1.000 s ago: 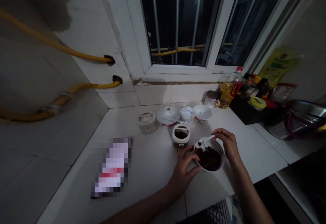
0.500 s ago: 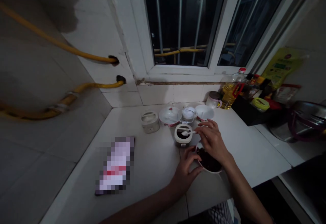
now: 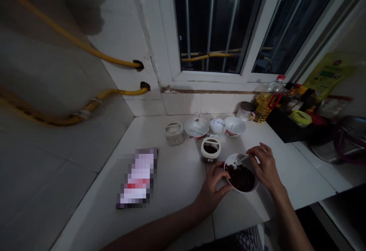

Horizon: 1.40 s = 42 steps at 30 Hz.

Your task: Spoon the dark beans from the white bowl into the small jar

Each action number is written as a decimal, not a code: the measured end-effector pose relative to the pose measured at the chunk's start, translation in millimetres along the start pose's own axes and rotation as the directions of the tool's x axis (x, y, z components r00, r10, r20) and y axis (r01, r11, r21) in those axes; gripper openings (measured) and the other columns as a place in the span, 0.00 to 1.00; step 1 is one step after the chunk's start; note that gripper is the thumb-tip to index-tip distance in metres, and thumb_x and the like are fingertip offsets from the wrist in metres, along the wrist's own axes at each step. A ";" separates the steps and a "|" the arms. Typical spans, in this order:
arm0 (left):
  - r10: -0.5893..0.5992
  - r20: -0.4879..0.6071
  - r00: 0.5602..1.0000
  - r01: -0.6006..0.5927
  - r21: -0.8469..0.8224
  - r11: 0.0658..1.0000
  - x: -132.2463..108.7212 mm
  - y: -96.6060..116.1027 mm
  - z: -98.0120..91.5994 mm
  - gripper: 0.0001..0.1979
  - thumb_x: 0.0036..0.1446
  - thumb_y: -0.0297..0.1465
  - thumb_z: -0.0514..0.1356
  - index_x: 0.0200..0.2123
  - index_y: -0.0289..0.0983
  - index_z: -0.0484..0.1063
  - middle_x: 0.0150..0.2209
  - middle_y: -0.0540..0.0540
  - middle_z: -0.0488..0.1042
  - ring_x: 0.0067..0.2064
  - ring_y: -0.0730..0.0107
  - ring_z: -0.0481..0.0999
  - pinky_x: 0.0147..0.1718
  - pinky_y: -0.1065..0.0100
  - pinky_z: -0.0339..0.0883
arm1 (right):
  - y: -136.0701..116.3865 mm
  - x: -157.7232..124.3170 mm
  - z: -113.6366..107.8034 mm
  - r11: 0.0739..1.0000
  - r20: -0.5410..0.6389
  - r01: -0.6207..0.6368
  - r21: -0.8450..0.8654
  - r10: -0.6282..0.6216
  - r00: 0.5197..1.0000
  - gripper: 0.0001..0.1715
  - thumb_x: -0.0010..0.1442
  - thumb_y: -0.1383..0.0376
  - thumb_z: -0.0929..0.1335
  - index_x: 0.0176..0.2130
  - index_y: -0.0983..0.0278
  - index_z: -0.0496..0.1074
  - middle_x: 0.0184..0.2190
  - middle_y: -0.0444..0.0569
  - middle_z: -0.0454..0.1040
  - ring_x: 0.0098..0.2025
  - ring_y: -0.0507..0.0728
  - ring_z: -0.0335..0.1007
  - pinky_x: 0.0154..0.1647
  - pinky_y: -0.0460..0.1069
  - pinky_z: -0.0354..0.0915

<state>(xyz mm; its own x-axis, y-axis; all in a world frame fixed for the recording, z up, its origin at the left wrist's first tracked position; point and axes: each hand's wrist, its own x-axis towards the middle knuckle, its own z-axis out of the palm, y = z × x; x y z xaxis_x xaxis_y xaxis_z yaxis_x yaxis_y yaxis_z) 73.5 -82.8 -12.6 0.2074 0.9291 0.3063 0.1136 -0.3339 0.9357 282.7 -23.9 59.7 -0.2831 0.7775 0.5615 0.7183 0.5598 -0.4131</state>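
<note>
- The left hand (image 3: 214, 192) is cupping the outer left side of a white ceramic bowl (image 3: 232, 160), with its fingers curled against the smooth wall and the thumb side pressing near the rim, so it has a firm hold.
- The right hand (image 3: 265, 167) is arching over the bowl's right rim with its fingers bent and partly closed; a ring is showing on one finger. I cannot tell whether it is gripping the rim or the spoon.
- A small white spoon (image 3: 238, 160) is lying inside the bowl, partly hidden just beside the right fingertips.
- A dark, lumpy, sticky-looking food (image 3: 240, 178) is filling the bowl's base.
- Both forearms are reaching in from below, the left one stretching low across the counter.
- Just left of the bowl, a small round jar (image 3: 211, 150) with a cream rim is sitting open, holding similar dark food.
- Beyond the jar, a white lidded bowl (image 3: 196, 127) and a white bowl with a printed edge (image 3: 234, 126) are standing near the wall, with a small beige pot (image 3: 174, 133) further left.
- Well left of the hands, a pixelated packet (image 3: 137, 178) is lying flat on the white tiled counter (image 3: 183, 182).
- Far beyond the right hand, a plastic bottle of yellow oil (image 3: 263, 108) is standing beside a black tray (image 3: 286, 129).
</note>
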 end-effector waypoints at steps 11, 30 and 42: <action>-0.002 -0.003 1.000 0.002 -0.002 1.000 0.4 -0.6 -0.6 0.06 0.56 0.34 0.64 0.37 0.40 0.73 0.52 0.41 0.67 0.59 0.55 0.64 0.58 0.56 0.60 | -10.7 2.4 10.3 0.845 0.083 -0.431 0.317 0.428 0.900 0.09 0.54 0.61 0.64 0.27 0.60 0.73 0.20 0.44 0.72 0.34 0.60 0.70 0.50 0.57 0.61; 0.030 -0.014 0.999 -0.030 0.040 0.999 0.8 -1.6 -0.5 0.05 0.55 0.32 0.64 0.36 0.40 0.73 0.52 0.40 0.68 0.58 0.55 0.66 0.56 0.56 0.62 | -12.2 -1.3 10.5 0.690 0.106 -0.542 0.480 0.568 0.816 0.09 0.48 0.60 0.67 0.26 0.62 0.74 0.18 0.44 0.69 0.26 0.56 0.66 0.30 0.49 0.61; 0.037 -0.010 0.999 -0.036 0.051 0.998 1.0 -4.8 -0.7 0.05 0.56 0.34 0.64 0.36 0.40 0.74 0.51 0.41 0.68 0.59 0.54 0.65 0.56 0.56 0.62 | -20.3 20.4 12.6 0.585 0.093 -0.501 0.637 0.587 0.804 0.10 0.49 0.58 0.69 0.28 0.62 0.73 0.19 0.44 0.72 0.26 0.56 0.67 0.34 0.50 0.62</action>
<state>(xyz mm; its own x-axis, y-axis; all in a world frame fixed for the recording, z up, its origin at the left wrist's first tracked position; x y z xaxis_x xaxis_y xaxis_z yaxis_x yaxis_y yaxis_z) 72.4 -80.1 -16.6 0.2015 0.9177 0.3424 0.1552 -0.3751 0.9139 254.4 -15.8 70.6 0.1356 0.9805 0.1423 0.1572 0.1206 -0.9802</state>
